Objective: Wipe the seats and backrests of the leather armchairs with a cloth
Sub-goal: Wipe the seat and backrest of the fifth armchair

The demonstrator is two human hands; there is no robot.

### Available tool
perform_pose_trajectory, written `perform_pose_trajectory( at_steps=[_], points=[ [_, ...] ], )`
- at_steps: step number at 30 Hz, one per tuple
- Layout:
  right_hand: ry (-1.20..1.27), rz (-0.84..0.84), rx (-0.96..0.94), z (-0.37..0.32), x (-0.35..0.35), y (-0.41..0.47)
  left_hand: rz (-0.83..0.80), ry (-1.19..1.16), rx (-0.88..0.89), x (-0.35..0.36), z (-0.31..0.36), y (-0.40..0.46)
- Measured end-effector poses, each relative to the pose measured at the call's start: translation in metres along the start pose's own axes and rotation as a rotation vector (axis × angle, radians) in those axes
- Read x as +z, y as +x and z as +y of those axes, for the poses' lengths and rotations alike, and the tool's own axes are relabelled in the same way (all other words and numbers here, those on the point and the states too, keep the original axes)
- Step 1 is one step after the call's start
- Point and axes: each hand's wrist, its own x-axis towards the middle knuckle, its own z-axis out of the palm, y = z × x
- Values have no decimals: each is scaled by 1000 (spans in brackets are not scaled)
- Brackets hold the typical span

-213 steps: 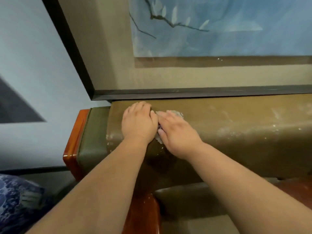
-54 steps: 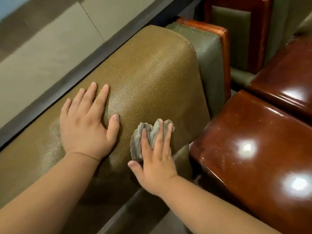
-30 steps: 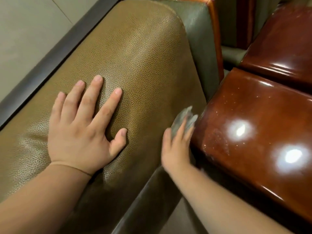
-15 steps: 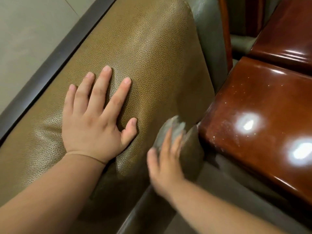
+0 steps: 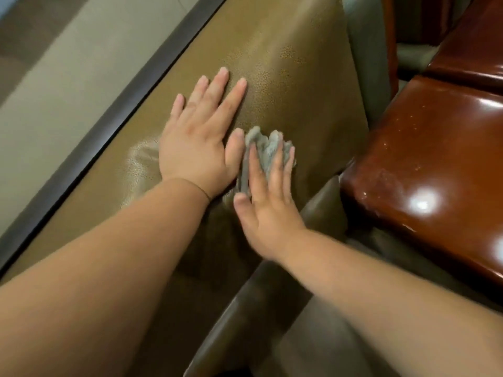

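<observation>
The olive-brown leather backrest (image 5: 285,77) of the armchair fills the middle of the view. My left hand (image 5: 198,137) lies flat on it with straight, spread fingers. Just to its right a crumpled grey cloth (image 5: 262,148) is bunched against the leather. My right hand (image 5: 266,197) presses the cloth onto the backrest with straight fingers; most of the cloth is under that hand. The seat cushion (image 5: 272,308) shows below the backrest.
A glossy red-brown wooden armrest (image 5: 435,159) sits close on the right, with a second one (image 5: 471,50) behind it. A dark picture frame edge (image 5: 122,104) and a beige surface run along the backrest on the left.
My right hand has slid the cloth from the backrest's right edge by the armrest back left and up, beside my left thumb. My left hand stays flat on the leather.
</observation>
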Motion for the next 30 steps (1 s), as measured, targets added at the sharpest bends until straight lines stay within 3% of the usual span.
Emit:
perform_pose_trajectory(
  at_steps=[3,5,6,11,13,15,16,19,21,24,26,28,30],
  points=[
    [42,131,195,17,-34,55,-69,-63,-7,-16,0,-18],
    [115,208,407,10,-43,81,-149,-14,-14,-28,-18,-52],
    [135,203,427,-3,-36,77,-190,17,-22,-34,-31,-73],
    [8,-43,-53,-84,51,-63,-224,97,18,-43,-69,-137],
    [-12,-7,-119,-68,57,-66,-165,131,31,-36,-66,-138],
    [-95,115,-12,-29,52,-27,-122,181,21,-29,-62,-140],
    [-140,153,127,-10,42,-3,-105,203,6,-27,-62,-141],
    [24,220,532,27,27,38,-64,250,-7,-22,-60,-144],
    [95,154,459,3,45,9,-27,244,-7,-20,-61,-145],
    [36,-71,112,-51,89,-89,0,235,1,-19,-61,-145],
    [-77,-98,7,-36,100,-110,6,242,1,-19,-61,-146],
    [-114,23,111,11,88,-69,16,245,5,-17,-62,-147],
    [-37,130,387,57,55,-16,26,242,2,-13,-64,-148]
  ],
)
